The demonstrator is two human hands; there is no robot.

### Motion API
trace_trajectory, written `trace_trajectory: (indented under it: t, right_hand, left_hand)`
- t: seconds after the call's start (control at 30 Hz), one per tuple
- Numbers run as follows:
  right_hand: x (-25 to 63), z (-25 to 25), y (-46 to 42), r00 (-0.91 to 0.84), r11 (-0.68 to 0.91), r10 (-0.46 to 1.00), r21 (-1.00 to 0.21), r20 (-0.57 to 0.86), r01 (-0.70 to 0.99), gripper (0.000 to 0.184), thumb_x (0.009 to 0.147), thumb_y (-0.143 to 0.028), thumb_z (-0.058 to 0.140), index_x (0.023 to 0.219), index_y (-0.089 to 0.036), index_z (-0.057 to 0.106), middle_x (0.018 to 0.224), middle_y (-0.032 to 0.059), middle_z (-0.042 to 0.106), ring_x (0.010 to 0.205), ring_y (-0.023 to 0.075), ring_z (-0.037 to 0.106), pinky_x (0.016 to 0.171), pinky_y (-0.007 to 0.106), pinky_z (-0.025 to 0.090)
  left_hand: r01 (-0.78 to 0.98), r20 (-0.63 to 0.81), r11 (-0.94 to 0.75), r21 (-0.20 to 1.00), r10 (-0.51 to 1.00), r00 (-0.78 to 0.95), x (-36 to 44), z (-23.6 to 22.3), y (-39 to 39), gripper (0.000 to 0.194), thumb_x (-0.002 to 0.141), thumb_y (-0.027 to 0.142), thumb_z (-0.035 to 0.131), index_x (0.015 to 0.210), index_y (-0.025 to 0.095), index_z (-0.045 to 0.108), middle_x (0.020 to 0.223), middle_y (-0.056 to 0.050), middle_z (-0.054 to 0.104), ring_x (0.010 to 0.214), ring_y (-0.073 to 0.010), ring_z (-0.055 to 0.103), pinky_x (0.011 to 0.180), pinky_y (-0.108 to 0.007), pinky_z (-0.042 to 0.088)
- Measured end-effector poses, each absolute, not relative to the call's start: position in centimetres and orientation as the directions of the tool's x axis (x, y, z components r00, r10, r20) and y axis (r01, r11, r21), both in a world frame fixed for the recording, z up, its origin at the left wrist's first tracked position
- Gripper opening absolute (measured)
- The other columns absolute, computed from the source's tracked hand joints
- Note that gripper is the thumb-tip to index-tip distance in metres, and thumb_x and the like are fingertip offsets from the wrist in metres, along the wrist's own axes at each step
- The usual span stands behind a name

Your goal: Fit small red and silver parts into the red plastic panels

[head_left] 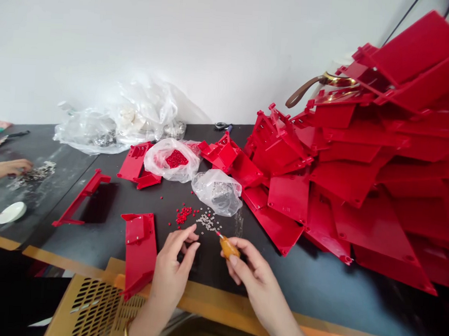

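My right hand [251, 263] pinches a small screwdriver [230, 247] with an orange-brown handle, its thin tip pointing up and left. My left hand [173, 261] hovers beside it over the black table top [203, 273], fingers curled and slightly apart, nothing visible in them. Just above my hands lie scattered small red plastic pieces [183, 215] and tiny metal rings [208, 220]. A red plastic molded part [139, 251] lies left of my left hand, overhanging the table's front edge.
A large heap of red plastic panels [376, 167] fills the right side. Clear bags of red pieces [171, 159] and metal pieces [217, 192] lie ahead. At left, a co-worker's hand [7, 169] rests near a white dish [12, 212]. A vented tan crate [98, 307] sits below.
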State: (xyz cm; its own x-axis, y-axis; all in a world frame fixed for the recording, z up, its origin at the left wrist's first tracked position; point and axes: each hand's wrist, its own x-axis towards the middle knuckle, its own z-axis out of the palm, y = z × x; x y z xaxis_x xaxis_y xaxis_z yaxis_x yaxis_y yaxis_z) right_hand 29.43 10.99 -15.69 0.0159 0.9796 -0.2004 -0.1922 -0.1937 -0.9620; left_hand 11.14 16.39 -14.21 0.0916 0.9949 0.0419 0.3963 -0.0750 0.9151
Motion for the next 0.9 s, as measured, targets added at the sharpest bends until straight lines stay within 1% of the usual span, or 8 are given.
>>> trace_trajectory:
  t: [0.07, 0.13, 0.27, 0.37, 0.63, 0.77, 0.83, 0.9]
  right_hand:
    - [30.0, -16.3, 11.0, 0.059, -0.196, 0.975, -0.956, -0.214, -0.219, 0.03, 0.097, -0.043, 0.053, 0.118, -0.021, 0.054, 0.082, -0.0003, 0.058, 0.062, 0.0112, 0.046, 0.057, 0.024, 0.04]
    - [30.2, -16.5, 11.0, 0.075, -0.196, 0.974, -0.963, -0.213, -0.184, 0.031, 0.096, -0.044, 0.054, 0.117, -0.022, 0.055, 0.083, 0.0004, 0.059, 0.062, 0.0116, 0.046, 0.057, 0.025, 0.041]
    - [29.9, -16.1, 11.0, 0.066, -0.196, 0.978, -0.979, -0.199, -0.059, 0.031, 0.095, -0.045, 0.053, 0.114, -0.021, 0.059, 0.076, -0.001, 0.054, 0.06, 0.012, 0.044, 0.052, 0.023, 0.039]
    - [29.6, -15.7, 11.0, 0.054, -0.206, 0.977, -0.978, -0.207, -0.029, 0.031, 0.094, -0.044, 0.052, 0.113, -0.021, 0.059, 0.075, -0.0018, 0.052, 0.058, 0.0116, 0.042, 0.05, 0.022, 0.037]
    - [29.7, -15.5, 11.0, 0.044, -0.205, 0.978, -0.978, -0.204, 0.027, 0.03, 0.094, -0.039, 0.05, 0.114, -0.019, 0.059, 0.07, -0.0029, 0.051, 0.056, 0.0115, 0.041, 0.048, 0.021, 0.034]
    - [29.7, -15.2, 10.9, 0.065, -0.164, 0.985, -0.98, -0.158, 0.11, 0.027, 0.094, -0.035, 0.049, 0.113, -0.019, 0.06, 0.077, 0.0001, 0.059, 0.061, 0.013, 0.049, 0.052, 0.022, 0.04]
    - [29.5, -15.0, 10.9, 0.072, -0.124, 0.991, -0.98, -0.114, 0.155, 0.025, 0.095, -0.033, 0.049, 0.112, -0.02, 0.062, 0.086, 0.0026, 0.064, 0.068, 0.0146, 0.056, 0.058, 0.022, 0.045]
    - [29.3, -14.7, 10.9, 0.063, -0.079, 0.996, -0.98, -0.069, 0.183, 0.023, 0.095, -0.03, 0.049, 0.111, -0.02, 0.062, 0.095, 0.0043, 0.067, 0.077, 0.0158, 0.061, 0.064, 0.023, 0.049]
  left_hand:
    - [0.567, 0.163, -0.214, 0.795, 0.977, 0.14, 10.5, -14.7, 17.2, 0.018, 0.088, 0.027, 0.064, 0.102, 0.027, 0.076, 0.094, -0.005, 0.071, 0.089, -0.0227, 0.062, 0.084, -0.035, 0.048]
    - [0.662, 0.203, -0.3, 0.687, 0.954, 0.221, 10.3, -15.3, 17.9, 0.015, 0.089, 0.025, 0.063, 0.096, 0.026, 0.075, 0.093, -0.006, 0.072, 0.09, -0.0243, 0.063, 0.087, -0.037, 0.047]
    - [0.775, 0.238, -0.377, 0.507, 0.926, 0.294, 11.3, -16.1, 18.6, 0.016, 0.09, 0.023, 0.06, 0.1, 0.026, 0.073, 0.095, -0.006, 0.071, 0.091, -0.0254, 0.062, 0.086, -0.038, 0.046]
    - [0.809, 0.255, -0.399, 0.431, 0.914, 0.315, 12.0, -16.1, 18.8, 0.014, 0.091, 0.021, 0.058, 0.091, 0.026, 0.071, 0.089, -0.004, 0.068, 0.088, -0.0245, 0.06, 0.084, -0.037, 0.044]
    - [0.748, 0.222, -0.354, 0.562, 0.935, 0.276, 12.5, -15.6, 19.6, 0.013, 0.08, 0.012, 0.059, 0.074, 0.023, 0.063, 0.078, -0.003, 0.061, 0.082, -0.0236, 0.054, 0.077, -0.035, 0.042]
    - [0.679, 0.206, -0.291, 0.674, 0.957, 0.205, 12.6, -15.2, 19.2, 0.009, 0.083, 0.016, 0.058, 0.077, 0.021, 0.062, 0.079, -0.003, 0.064, 0.074, -0.019, 0.055, 0.074, -0.032, 0.043]
    - [0.515, 0.089, -0.137, 0.846, 0.989, 0.118, 12.8, -14.7, 18.7, 0.008, 0.087, 0.024, 0.059, 0.082, 0.02, 0.064, 0.077, -0.002, 0.064, 0.064, -0.0146, 0.052, 0.064, -0.028, 0.042]
    - [0.175, -0.128, 0.116, 0.978, 0.99, 0.061, 12.9, -14.0, 18.2, 0.013, 0.085, 0.031, 0.065, 0.083, 0.018, 0.065, 0.075, 0.0, 0.062, 0.058, -0.0104, 0.049, 0.057, -0.024, 0.04]
